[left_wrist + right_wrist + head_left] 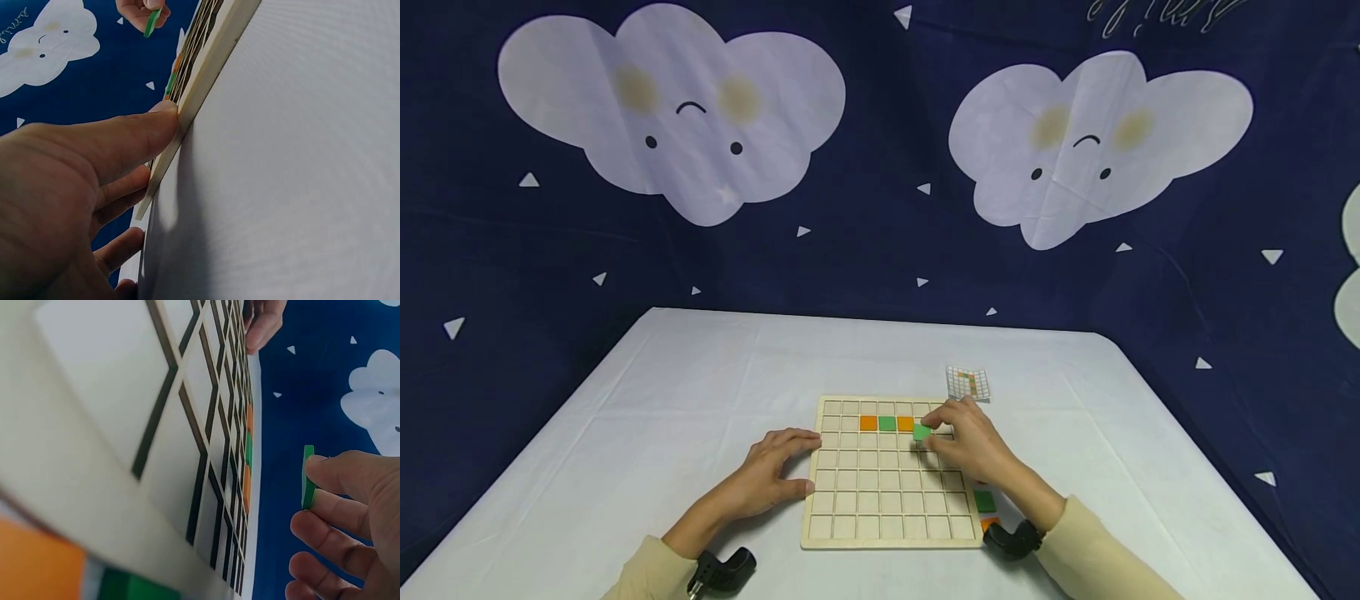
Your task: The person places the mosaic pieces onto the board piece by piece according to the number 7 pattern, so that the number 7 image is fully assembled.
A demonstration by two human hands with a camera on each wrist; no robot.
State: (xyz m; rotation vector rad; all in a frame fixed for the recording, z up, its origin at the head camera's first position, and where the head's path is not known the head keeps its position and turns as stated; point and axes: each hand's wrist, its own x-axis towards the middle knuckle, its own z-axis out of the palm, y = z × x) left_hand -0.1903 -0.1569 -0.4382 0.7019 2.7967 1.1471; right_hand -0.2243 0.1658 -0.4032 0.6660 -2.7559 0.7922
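Note:
A pale wooden grid board (880,481) lies on the table, with an orange tile (868,423), a green tile (887,423) and a second orange tile (906,423) side by side in an upper row. Just right of them, my right hand (967,442) pinches another green tile (922,432) between thumb and fingers. The right wrist view shows this held green tile (308,478) edge-on, raised off the board. My left hand (767,473) rests at the board's left edge, its thumb (137,134) against the wooden rim (206,81) and its fingers extended.
Beyond the board's upper right corner lies a small card (967,384) printed with a coloured grid pattern. Along the right edge, partly behind my right forearm, are a loose green tile (984,501) and an orange tile (990,524). A dark blue cloud-print cloth (880,250) hangs behind the table.

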